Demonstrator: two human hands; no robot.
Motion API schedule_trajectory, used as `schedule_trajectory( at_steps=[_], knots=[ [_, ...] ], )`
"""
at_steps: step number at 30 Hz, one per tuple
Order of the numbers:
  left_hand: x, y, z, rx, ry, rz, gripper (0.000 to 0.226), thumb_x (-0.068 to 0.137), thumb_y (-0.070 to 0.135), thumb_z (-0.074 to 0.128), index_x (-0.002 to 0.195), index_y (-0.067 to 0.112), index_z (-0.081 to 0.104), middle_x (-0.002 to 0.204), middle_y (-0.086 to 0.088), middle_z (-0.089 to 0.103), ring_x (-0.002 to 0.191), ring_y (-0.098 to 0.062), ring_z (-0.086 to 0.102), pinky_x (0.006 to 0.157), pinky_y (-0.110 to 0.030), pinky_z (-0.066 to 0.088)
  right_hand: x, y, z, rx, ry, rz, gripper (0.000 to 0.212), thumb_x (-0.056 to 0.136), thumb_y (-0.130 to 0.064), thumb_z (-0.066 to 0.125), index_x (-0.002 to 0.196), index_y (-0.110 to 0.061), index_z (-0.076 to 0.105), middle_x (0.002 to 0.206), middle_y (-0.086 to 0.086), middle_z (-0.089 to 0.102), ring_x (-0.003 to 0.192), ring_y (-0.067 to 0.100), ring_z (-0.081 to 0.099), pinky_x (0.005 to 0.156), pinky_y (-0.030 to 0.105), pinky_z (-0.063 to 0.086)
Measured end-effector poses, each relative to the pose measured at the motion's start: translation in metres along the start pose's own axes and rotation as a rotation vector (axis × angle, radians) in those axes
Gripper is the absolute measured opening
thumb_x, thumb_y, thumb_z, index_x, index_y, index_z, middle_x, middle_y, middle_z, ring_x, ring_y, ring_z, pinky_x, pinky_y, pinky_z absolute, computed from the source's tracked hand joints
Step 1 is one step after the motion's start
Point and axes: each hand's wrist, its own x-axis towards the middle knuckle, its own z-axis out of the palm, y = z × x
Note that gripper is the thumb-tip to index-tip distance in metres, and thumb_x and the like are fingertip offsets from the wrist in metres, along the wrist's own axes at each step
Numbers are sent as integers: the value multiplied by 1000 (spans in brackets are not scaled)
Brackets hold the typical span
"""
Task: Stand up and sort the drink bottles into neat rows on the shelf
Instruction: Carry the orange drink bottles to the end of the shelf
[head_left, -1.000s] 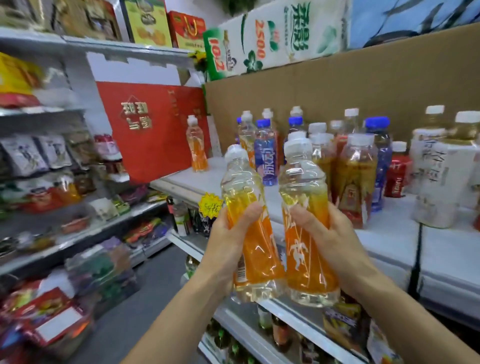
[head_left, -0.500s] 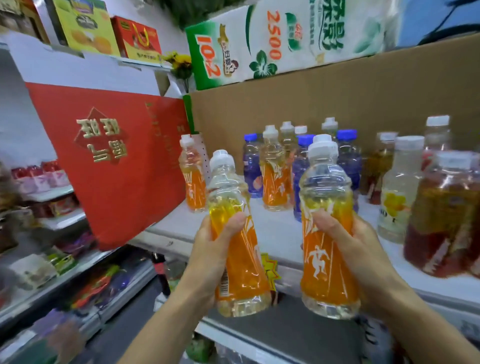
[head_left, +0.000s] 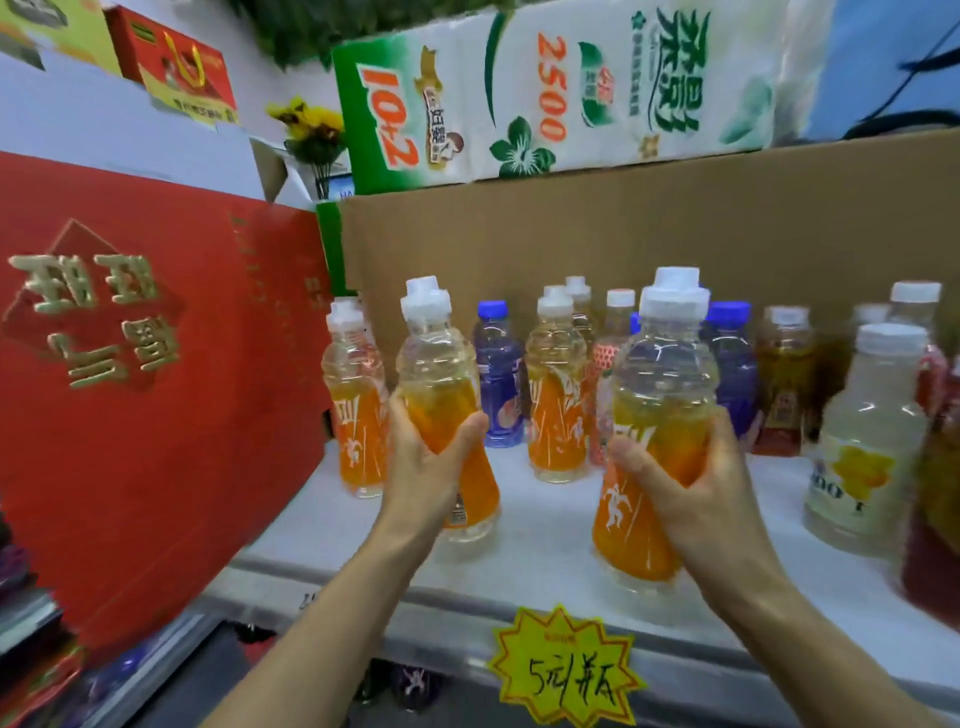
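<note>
My left hand (head_left: 423, 467) grips an orange drink bottle (head_left: 441, 358) with a white cap, upright just above the white shelf (head_left: 540, 540). My right hand (head_left: 691, 488) grips a second orange bottle (head_left: 654, 384) of the same kind, held over the shelf's front part. Another orange bottle (head_left: 356, 410) stands at the far left of the shelf, just left of my left hand. One more orange bottle (head_left: 556, 395) stands between my two hands, further back. Blue-capped purple bottles (head_left: 498, 374) and several mixed drinks stand behind.
A big red gift box (head_left: 145, 395) leans at the shelf's left end. A brown cardboard wall (head_left: 623, 234) backs the shelf. A pale bottle with a yellow label (head_left: 872, 441) and dark red drinks crowd the right side. A yellow price tag (head_left: 566, 670) hangs on the front edge.
Both hands have carried their orange bottles forward and over the shelf, toward the left end. The view has closed in on the shelf.
</note>
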Motion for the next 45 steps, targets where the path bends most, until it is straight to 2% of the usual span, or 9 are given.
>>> schedule_trajectory(
  at_steps=[5,11,18,25,29,32,37,40,45],
  knots=[
    [32,-34,16,83,29,-86,79,88,31,72,146,37,18,133,15,42,123,-9,46,97,-29,37,9,19,15,-126,-65,56,76,58,-56,72,125,-40,41,122,-9,59,108,14,61,91,41,50],
    [81,-69,35,140,67,-141,85,88,37,71,150,32,13,152,-1,36,136,-26,41,106,-47,38,20,25,18,-154,-132,106,78,56,-55,71,123,-50,30,113,-25,51,103,5,55,88,34,44],
    [124,-89,46,142,134,-194,84,95,19,64,155,32,7,157,-4,29,143,-30,32,113,-52,29,22,24,18,-158,-164,147,65,55,-55,68,108,-58,31,106,-37,41,93,-4,48,87,31,38],
    [148,-93,42,268,56,-285,91,98,13,58,156,32,-9,163,-6,16,148,-33,22,118,-57,23,22,19,19,-227,-185,194,89,56,-57,63,129,-51,12,128,-20,33,124,13,41,105,45,40],
    [129,-74,56,376,249,8,74,97,10,58,156,20,14,161,-5,15,145,-22,25,111,-32,28,22,19,19,-229,-177,205,84,55,-57,63,122,-51,13,124,-22,31,114,6,36,105,45,40],
    [128,-54,71,288,135,260,67,97,18,59,153,20,23,157,-1,28,141,-14,32,112,-31,32,22,21,20,-229,-166,205,80,63,-54,68,122,-51,12,125,-21,31,118,9,40,105,45,40],
    [171,-39,92,271,-52,-1,76,98,37,54,157,22,7,159,-3,27,141,-23,35,115,-46,33,24,24,18,-190,-162,208,71,76,-41,73,119,-51,18,124,-21,31,115,8,37,107,43,37],
    [191,-42,97,329,-33,-104,58,100,31,49,150,13,25,146,-12,43,124,-28,50,100,-42,44,24,24,18,-192,-156,213,75,77,-39,74,122,-49,15,124,-20,31,113,6,35,108,42,37],
    [178,-40,92,460,-81,80,28,99,28,51,124,15,47,120,-5,54,106,-23,55,92,-38,46,24,27,18,-207,-164,193,71,77,-41,73,120,-51,17,125,-21,33,114,5,37,105,40,39]
  ],
)
